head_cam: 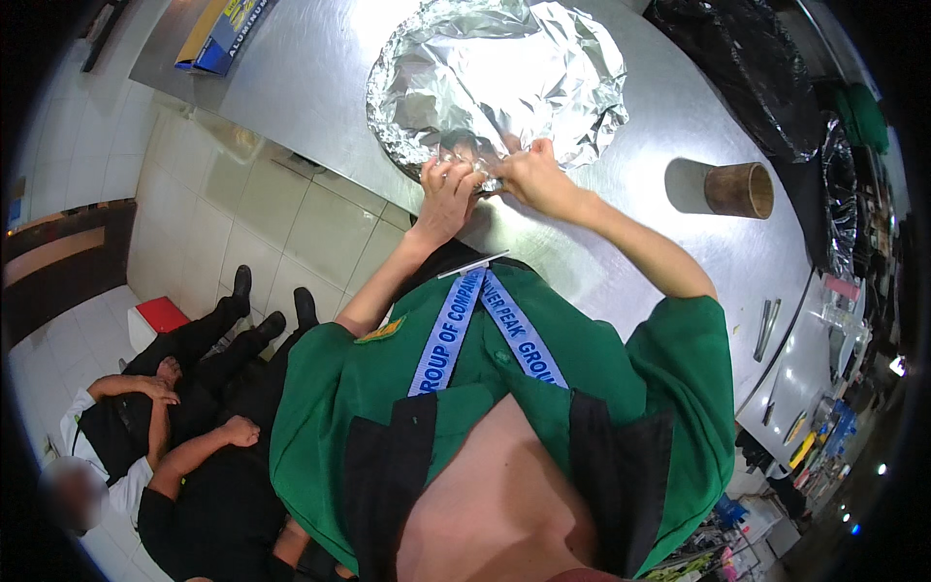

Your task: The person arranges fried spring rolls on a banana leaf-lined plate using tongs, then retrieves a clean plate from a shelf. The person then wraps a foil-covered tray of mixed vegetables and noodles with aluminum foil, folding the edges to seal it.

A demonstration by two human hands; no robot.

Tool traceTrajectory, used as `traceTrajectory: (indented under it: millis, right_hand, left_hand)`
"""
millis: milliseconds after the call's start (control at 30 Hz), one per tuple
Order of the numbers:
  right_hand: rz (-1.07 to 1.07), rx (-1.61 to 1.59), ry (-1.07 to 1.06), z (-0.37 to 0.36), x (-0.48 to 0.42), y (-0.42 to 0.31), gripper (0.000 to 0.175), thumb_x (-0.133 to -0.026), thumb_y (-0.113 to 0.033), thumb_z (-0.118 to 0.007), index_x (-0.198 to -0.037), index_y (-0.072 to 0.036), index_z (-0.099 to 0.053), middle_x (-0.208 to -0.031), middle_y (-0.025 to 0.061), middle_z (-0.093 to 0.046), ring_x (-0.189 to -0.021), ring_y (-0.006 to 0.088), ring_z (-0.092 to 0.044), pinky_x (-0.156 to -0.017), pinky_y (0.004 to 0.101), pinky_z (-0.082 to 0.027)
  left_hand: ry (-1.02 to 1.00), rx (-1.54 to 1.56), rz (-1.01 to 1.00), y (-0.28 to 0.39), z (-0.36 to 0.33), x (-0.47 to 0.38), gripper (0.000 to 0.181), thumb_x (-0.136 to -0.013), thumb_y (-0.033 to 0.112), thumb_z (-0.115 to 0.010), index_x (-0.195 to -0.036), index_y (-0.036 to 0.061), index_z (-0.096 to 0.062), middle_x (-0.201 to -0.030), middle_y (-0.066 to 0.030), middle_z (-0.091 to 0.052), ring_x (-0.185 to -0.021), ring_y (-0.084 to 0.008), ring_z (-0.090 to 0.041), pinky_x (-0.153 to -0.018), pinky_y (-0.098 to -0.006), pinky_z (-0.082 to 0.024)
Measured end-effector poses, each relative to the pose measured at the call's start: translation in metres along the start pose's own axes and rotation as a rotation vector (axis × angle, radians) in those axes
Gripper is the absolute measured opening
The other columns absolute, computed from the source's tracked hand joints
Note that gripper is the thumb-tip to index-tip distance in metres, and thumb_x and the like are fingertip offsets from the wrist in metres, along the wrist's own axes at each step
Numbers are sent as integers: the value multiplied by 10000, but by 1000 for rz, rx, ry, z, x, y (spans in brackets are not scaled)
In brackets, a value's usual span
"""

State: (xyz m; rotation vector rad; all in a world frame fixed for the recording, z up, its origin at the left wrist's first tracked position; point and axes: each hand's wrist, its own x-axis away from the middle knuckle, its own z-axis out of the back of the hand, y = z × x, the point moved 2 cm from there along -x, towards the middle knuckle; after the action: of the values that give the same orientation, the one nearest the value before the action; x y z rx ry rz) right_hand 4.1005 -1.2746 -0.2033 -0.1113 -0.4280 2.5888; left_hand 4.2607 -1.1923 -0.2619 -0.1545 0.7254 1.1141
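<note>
A large round item wrapped in aluminum foil (502, 80) lies on a stainless steel table (305, 109); what is under the foil is hidden. Its rim is crumpled and its middle is smoother and shiny. My left hand (447, 196) grips the foil at the near edge, fingers curled over the rim. Just to the right, my right hand (538, 178) pinches the same edge between thumb and fingers. The two hands are close together, with a bit of creased foil between them.
A foil box (222, 36) sits at the table's far left. To the right stand a brown cup-like container (738, 190) and metal tongs (766, 331). Black plastic (742, 73) covers things along the far right. Two people (211, 465) in dark clothes are at the lower left.
</note>
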Motion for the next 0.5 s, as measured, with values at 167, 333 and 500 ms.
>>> traceTrajectory:
  millis: [167,333,500]
  right_hand:
    - [-101,-443,-67,15,-19,12,258,-815,-239,-623,-1005,-90,-534,-851,136,-558,-914,294,-517,-775,434,-323]
    - [31,-402,156,14,12,-10,372,-792,-160,-618,-1103,9,-507,-999,135,-578,-942,273,-557,-857,404,-405]
    - [198,178,431,1,21,-25,401,-721,-124,-610,-1098,-9,-540,-1025,118,-565,-983,264,-525,-850,353,-404]
  left_hand:
    - [241,76,-55,15,5,0,445,-759,173,-701,-1144,64,-507,-1112,-65,-529,-1012,-225,-508,-970,-449,-331]
    - [49,69,14,10,8,-6,330,-708,92,-644,-1035,70,-611,-984,-23,-591,-955,-191,-530,-832,-357,-363]
    - [-40,161,-9,2,14,-16,311,-637,50,-667,-941,109,-631,-929,8,-603,-918,-181,-533,-862,-361,-344]
